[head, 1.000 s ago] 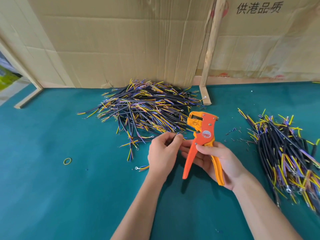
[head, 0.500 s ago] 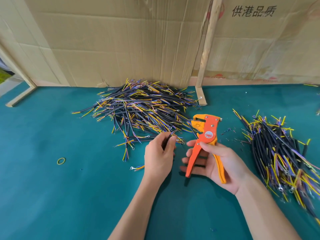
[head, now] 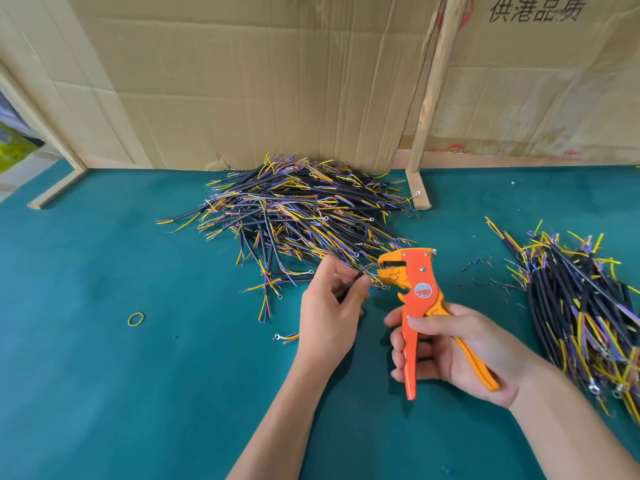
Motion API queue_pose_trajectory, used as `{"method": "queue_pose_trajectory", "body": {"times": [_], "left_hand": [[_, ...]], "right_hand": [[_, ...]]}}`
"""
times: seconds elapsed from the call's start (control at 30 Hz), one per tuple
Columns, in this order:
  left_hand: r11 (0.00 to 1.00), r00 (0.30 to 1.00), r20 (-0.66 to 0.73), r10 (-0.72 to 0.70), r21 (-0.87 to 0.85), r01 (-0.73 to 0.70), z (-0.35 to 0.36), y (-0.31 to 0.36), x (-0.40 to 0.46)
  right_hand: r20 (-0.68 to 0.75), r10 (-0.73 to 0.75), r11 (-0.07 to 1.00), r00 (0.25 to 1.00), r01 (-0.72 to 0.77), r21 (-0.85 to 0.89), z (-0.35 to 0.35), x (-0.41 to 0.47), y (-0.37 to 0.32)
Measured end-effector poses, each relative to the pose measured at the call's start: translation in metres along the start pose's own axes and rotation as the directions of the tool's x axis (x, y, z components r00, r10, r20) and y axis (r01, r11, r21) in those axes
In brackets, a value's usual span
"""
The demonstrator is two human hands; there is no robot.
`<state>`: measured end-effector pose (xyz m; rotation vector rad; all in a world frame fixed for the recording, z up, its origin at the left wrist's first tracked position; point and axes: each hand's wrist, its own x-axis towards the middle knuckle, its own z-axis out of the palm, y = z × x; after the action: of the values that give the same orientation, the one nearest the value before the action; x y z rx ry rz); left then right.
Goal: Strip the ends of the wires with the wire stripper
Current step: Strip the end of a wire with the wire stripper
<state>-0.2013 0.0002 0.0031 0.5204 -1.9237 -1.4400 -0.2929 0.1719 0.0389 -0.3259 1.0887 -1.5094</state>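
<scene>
The right hand (head: 460,348) grips the orange wire stripper (head: 417,306), handles spread, head up, its mouth facing left toward a black wire (head: 353,282) pinched in the left hand (head: 329,317). 2 wire piles lie behind (head: 298,216) and right (head: 581,306).

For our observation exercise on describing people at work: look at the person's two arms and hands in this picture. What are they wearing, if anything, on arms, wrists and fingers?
Nothing shows on either. The left hand and right hand are bare, with no gloves. Both forearms are uncovered right to the picture's bottom edge, so no sleeve is in view. No watch, bracelet or ring can be seen on wrists or fingers. The nails look short and unpainted.
</scene>
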Motion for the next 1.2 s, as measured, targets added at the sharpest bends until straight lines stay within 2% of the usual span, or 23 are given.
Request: {"method": "queue_pose_trajectory", "body": {"times": [0.23, 0.4, 0.83, 1.1, 1.2], "left_hand": [[0.997, 0.996, 0.078, 0.049, -0.063, -0.044, -0.002, 0.002, 0.000], [0.995, 0.993, 0.119, 0.028, -0.095, -0.016, -0.004, 0.003, 0.001], [0.988, 0.991, 0.135, 0.007, -0.156, 0.014, -0.007, 0.009, -0.001], [0.987, 0.989, 0.150, 0.007, -0.161, 0.018, -0.007, 0.008, -0.001], [0.986, 0.989, 0.151, 0.000, -0.164, 0.025, -0.008, 0.006, 0.000]], "right_hand": [[0.046, 0.012, 1.000, 0.999, -0.011, -0.015, -0.002, -0.003, -0.003], [0.079, 0.013, 0.998, 0.997, -0.008, -0.060, 0.000, -0.004, -0.002], [0.059, -0.044, 0.996, 0.997, 0.049, -0.078, 0.004, -0.005, 0.002], [0.062, -0.026, 0.994, 0.998, 0.032, -0.106, 0.005, -0.005, 0.003], [0.012, -0.026, 0.995, 1.000, 0.027, -0.092, 0.010, -0.003, 0.005]]}}
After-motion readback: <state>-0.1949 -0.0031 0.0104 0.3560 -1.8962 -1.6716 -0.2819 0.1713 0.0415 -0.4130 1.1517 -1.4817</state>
